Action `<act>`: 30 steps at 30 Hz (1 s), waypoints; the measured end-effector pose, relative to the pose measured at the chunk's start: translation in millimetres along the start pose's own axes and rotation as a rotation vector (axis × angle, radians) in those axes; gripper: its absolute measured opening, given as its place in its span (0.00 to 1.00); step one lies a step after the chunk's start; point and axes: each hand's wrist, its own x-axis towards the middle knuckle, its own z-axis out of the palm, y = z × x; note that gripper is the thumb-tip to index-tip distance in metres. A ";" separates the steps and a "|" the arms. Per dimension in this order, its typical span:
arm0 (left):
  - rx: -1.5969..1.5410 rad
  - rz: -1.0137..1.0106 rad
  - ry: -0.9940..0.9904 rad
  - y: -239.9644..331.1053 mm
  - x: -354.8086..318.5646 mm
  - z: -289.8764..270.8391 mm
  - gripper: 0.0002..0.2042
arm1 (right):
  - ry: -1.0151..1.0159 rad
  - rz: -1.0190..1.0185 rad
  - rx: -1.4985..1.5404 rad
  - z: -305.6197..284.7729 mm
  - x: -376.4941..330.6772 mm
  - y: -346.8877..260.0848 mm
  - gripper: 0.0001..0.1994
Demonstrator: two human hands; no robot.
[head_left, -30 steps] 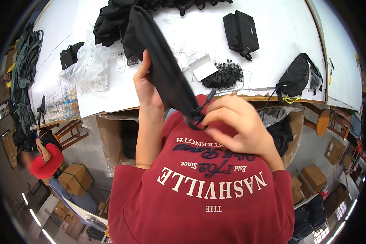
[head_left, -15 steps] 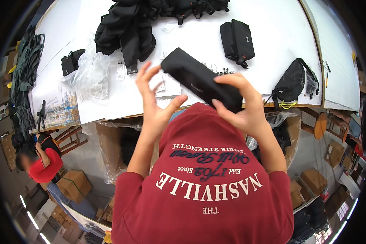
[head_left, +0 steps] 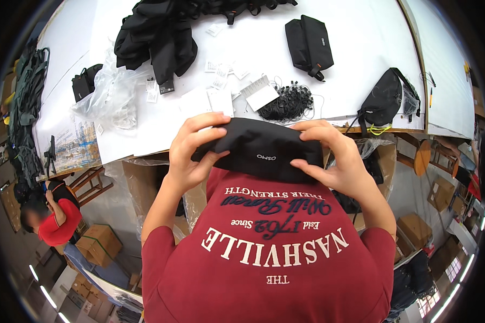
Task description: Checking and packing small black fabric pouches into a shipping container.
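Both my hands hold a black fabric pouch point(head_left: 258, 145) level in front of my chest, just off the table's near edge. My left hand point(head_left: 191, 153) grips its left end, thumb on the near face and fingers over the top. At the right end, my right hand point(head_left: 337, 156) pinches it the same way. Beyond the pouch lie a tangle of black cords point(head_left: 288, 102), a white card point(head_left: 260, 92) and several white paper tags point(head_left: 219, 75). A similar black bag point(head_left: 310, 47) stands farther back to the right.
Black bags point(head_left: 156, 43) are heaped at the back left of the white table point(head_left: 355, 32), beside crumpled clear plastic point(head_left: 110, 99). A black waist bag point(head_left: 383, 105) sits at the right edge. Cardboard boxes point(head_left: 98, 245) stand on the floor; a person in red point(head_left: 62, 220) is at left.
My left hand has closed on the pouch's left end; earlier it was open beside it. The pouch has gone from slanted to level and come nearer my chest, uncovering the cords and card.
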 end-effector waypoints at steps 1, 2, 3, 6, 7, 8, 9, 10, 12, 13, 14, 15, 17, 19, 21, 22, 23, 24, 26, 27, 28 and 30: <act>-0.003 -0.003 0.000 1.9 -0.3 -1.3 0.21 | 0.028 -0.017 -0.017 1.3 -2.5 1.5 0.23; 0.042 0.016 -0.041 5.8 0.7 -4.4 0.20 | 0.077 0.018 0.059 1.3 -0.8 -6.0 0.17; 0.087 0.034 -0.082 7.9 0.2 -7.3 0.18 | 0.075 0.022 0.061 -1.9 0.2 -7.5 0.17; 0.079 0.016 -0.096 7.6 -11.4 -12.2 0.14 | 0.028 -0.143 -0.167 -9.6 0.6 -13.6 0.08; 0.034 -0.010 -0.084 8.3 -16.9 -12.8 0.13 | 0.021 -0.137 -0.165 -10.0 -2.5 -16.5 0.08; -0.033 -0.060 -0.096 9.6 -21.1 -13.2 0.12 | -0.001 -0.143 -0.135 -11.0 -5.7 -19.6 0.08; -0.037 -0.066 -0.094 13.2 -25.2 -13.6 0.12 | -0.022 -0.148 -0.103 -12.1 -9.3 -22.9 0.08; -0.109 -0.113 -0.083 18.7 -28.6 -14.4 0.11 | -0.055 -0.140 -0.081 -13.6 -13.1 -26.7 0.08; -0.203 -0.188 -0.103 32.2 -28.6 -19.4 0.10 | -0.110 -0.125 -0.027 -20.6 -11.4 -35.1 0.08; -0.260 -0.242 -0.130 37.8 -24.3 -23.7 0.11 | -0.162 -0.111 0.024 -24.3 -9.6 -40.0 0.08; -0.336 -0.319 -0.231 41.7 -19.1 -29.3 0.10 | -0.151 -0.050 0.047 -23.6 -9.0 -45.8 0.09; -0.405 -0.401 -0.324 46.4 -14.9 -37.9 0.09 | -0.157 -0.054 0.050 -27.3 -5.8 -53.9 0.09; -0.528 -0.414 -0.518 51.4 -5.1 -50.1 0.08 | -0.279 0.212 0.214 -35.1 -1.4 -68.9 0.08; -0.470 -0.449 -0.530 66.2 1.1 -53.0 0.08 | -0.316 0.201 0.215 -35.9 -1.4 -71.6 0.08; -0.536 -0.900 -0.307 79.0 3.6 -45.7 0.10 | -0.209 0.489 0.183 -29.9 -0.9 -76.7 0.09; -0.391 -0.946 -0.331 81.8 8.3 -42.4 0.11 | -0.170 0.502 0.211 -23.5 -2.8 -75.6 0.09; -0.393 -0.951 -0.332 82.5 13.5 -43.1 0.11 | -0.172 0.507 0.214 -24.1 -3.1 -73.6 0.09; -0.320 -0.867 -0.469 81.0 19.9 -43.7 0.10 | -0.238 0.427 0.161 -26.3 -1.9 -70.0 0.08; -0.193 -0.713 -0.620 79.9 31.8 -43.0 0.10 | -0.301 0.348 0.109 -30.7 0.3 -66.9 0.07; -0.194 -0.712 -0.623 79.9 31.6 -42.7 0.10 | -0.325 0.366 0.091 -34.6 2.4 -68.1 0.07; -0.251 -0.814 -0.571 80.6 31.0 -42.7 0.10 | -0.350 0.382 0.072 -37.7 4.4 -67.9 0.07; -0.336 -0.946 -0.481 78.9 30.9 -40.9 0.11 | -0.316 0.369 0.026 -37.2 3.6 -67.4 0.07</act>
